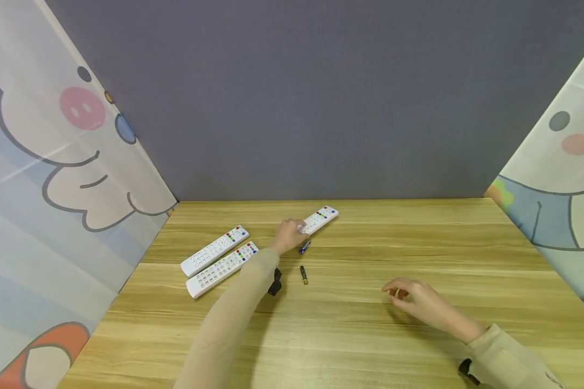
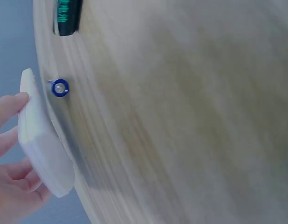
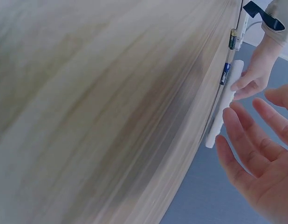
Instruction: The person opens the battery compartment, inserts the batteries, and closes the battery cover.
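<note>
Towards the back of the table, my left hand (image 1: 287,236) grips the near end of a white remote control (image 1: 321,218) with coloured buttons at its far end. In the left wrist view the thumb lies on one side of this remote (image 2: 44,140) and the curled fingers on the other. Close beside it lies a blue battery (image 1: 305,247), and a black battery (image 1: 304,275) with a gold end lies nearer to me. My right hand (image 1: 418,302) hovers over the right part of the table, fingers loosely bent and holding nothing.
Two more white remotes lie side by side at the left, an upper one (image 1: 214,252) and a lower one (image 1: 219,273) partly behind my left sleeve. A dark grey panel (image 1: 321,108) rises along the wooden table's (image 1: 350,346) back edge. Printed cloths hang on both sides.
</note>
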{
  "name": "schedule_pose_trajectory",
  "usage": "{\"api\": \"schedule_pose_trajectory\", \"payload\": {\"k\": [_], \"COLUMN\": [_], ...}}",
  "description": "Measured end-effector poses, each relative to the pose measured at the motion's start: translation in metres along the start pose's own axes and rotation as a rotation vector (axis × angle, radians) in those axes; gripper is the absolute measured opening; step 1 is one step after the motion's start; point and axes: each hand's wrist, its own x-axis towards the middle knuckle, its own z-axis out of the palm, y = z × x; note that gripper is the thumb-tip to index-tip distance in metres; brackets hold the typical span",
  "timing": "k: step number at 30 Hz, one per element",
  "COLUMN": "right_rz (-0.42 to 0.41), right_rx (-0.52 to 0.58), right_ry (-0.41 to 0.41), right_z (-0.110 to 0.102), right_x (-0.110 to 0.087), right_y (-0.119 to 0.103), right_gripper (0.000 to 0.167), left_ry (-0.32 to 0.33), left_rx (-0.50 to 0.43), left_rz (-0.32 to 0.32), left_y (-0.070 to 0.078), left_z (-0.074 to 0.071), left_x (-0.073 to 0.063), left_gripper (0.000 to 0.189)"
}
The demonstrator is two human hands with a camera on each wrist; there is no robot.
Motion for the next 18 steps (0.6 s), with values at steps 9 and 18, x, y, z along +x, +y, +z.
{"api": "schedule_pose_trajectory", "payload": {"k": [9, 18], "right_rz": [0.013, 0.057], "right_rx": [0.003, 0.018], "right_ry": [-0.003, -0.035], "right_z": [0.000, -0.002], "right_x": [0.001, 0.005], "right_y": [-0.001, -0.005], "right_gripper": [0.017, 0.017], "left_ry": [0.009, 0.019], "left_rx": [-0.468, -0.773], "left_rz": [-0.135, -0.239], "left_y": [0.007, 0.021], "left_z": [-0.006, -0.018], "left_x": [-0.004, -0.012], "left_gripper": [0.040, 0.037]}}
